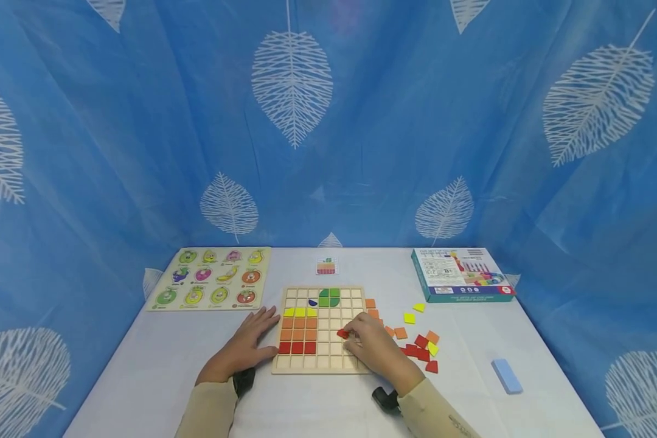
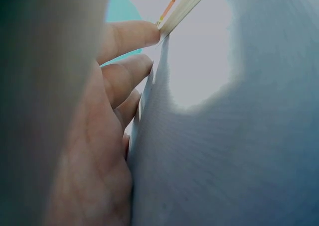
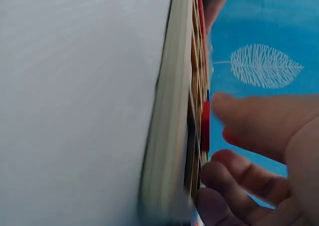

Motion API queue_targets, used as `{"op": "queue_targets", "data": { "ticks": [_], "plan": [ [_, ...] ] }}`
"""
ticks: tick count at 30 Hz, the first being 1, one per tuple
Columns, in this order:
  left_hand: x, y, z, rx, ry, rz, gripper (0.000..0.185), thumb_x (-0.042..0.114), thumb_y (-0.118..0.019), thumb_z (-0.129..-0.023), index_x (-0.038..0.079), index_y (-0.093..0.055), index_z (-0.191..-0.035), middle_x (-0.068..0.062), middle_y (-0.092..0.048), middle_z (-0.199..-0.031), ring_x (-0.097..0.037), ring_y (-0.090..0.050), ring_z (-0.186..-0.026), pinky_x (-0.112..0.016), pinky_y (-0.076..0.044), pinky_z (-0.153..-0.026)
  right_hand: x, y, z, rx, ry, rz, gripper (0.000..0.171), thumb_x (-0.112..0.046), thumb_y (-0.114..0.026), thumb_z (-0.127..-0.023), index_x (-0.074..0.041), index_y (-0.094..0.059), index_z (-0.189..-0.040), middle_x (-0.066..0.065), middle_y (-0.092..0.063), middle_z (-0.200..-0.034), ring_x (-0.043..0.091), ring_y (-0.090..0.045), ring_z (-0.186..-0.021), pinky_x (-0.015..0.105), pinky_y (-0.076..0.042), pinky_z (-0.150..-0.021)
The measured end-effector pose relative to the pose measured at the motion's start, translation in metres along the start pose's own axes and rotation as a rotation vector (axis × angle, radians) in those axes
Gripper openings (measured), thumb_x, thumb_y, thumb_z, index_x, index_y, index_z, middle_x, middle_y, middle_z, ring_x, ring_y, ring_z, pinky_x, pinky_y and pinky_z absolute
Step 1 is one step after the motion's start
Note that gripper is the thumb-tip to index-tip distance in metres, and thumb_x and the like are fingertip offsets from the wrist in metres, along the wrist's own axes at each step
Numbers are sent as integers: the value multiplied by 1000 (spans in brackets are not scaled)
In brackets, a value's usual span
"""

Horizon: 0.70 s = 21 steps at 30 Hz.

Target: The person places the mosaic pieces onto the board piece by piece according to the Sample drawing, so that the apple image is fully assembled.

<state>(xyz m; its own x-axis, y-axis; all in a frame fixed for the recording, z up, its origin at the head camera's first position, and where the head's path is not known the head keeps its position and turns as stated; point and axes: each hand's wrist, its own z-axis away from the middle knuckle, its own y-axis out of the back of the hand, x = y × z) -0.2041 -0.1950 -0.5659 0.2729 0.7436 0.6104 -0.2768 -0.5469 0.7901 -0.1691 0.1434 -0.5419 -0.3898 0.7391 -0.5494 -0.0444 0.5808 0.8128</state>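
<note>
A square wooden grid board [image 1: 323, 364] lies on the table, partly filled with coloured tiles. Rows of yellow [image 1: 300, 312], orange [image 1: 298, 329] and red tiles [image 1: 298, 348] fill its left columns; green pieces [image 1: 330, 297] and a dark blue piece [image 1: 312, 302] sit near its top. My right hand [image 1: 375, 344] pinches a red tile [image 1: 342, 333] with its fingertips, low over the middle columns; in the right wrist view the red tile [image 3: 206, 126] shows edge-on beside the thumb. My left hand [image 1: 243, 344] lies flat with fingers spread, fingertips at the board's left edge [image 2: 187, 9].
Loose red [image 1: 423, 354], orange [image 1: 400, 333] and yellow tiles [image 1: 409, 318] scatter right of the board. A small pattern card [image 1: 326, 266] stands behind it. A fruit puzzle board [image 1: 210, 286] is at back left, a game box [image 1: 462, 275] at back right, a blue block [image 1: 507, 376] at front right.
</note>
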Motion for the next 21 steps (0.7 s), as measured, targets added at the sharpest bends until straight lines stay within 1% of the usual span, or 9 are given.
{"op": "queue_targets", "data": {
  "ticks": [3, 7, 10, 14, 19, 21],
  "plan": [
    [2, -1, 0, 3, 0, 8, 79, 31, -77, -85, 11, -52, -156, -5, -35, -168, -30, -15, -159, -56, -11, -126, -1, -3, -6, 4, 42, 23, 21, -6, -81, -92, -8, -76, -113, -2, -60, -109, 15, -58, -96, 34, -58, -83],
    [3, -3, 1, 15, 13, 8, 79, 32, -77, -84, 11, -53, -156, -5, -35, -168, -30, -15, -159, -58, -13, -126, 1, -5, -12, 18, 104, 26, 21, 2, -81, -89, -8, -79, -107, -1, -66, -106, 18, -61, -99, 36, -58, -85],
    [3, -3, 2, 21, 20, 5, 79, 32, -77, -84, 12, -53, -156, -5, -35, -168, -30, -15, -159, -59, -13, -125, 2, -5, -16, -8, 104, 15, 18, 2, -80, -90, -10, -80, -103, -5, -70, -102, 15, -62, -96, 34, -59, -85],
    [2, -3, 2, 24, 14, 0, 79, 32, -78, -84, 12, -53, -157, -5, -35, -168, -29, -15, -159, -58, -12, -125, 3, -4, -17, -40, 70, 2, 17, -3, -82, -91, -11, -80, -105, -7, -68, -101, 12, -61, -93, 32, -59, -84],
    [0, -2, 2, 22, 7, -5, 79, 33, -77, -85, 12, -52, -157, -5, -35, -168, -28, -15, -159, -57, -11, -126, 1, 0, -16, -40, 49, -24, 16, -2, -83, -90, -10, -81, -103, -7, -68, -99, 10, -62, -89, 33, -59, -81],
    [0, -1, 2, 23, 10, -6, 79, 32, -78, -85, 12, -52, -157, -5, -35, -168, -29, -15, -159, -57, -11, -126, -1, -1, -17, -39, 58, -15, 14, -4, -83, -90, -9, -81, -103, -6, -69, -98, 11, -62, -88, 33, -59, -80]
  ]
}}
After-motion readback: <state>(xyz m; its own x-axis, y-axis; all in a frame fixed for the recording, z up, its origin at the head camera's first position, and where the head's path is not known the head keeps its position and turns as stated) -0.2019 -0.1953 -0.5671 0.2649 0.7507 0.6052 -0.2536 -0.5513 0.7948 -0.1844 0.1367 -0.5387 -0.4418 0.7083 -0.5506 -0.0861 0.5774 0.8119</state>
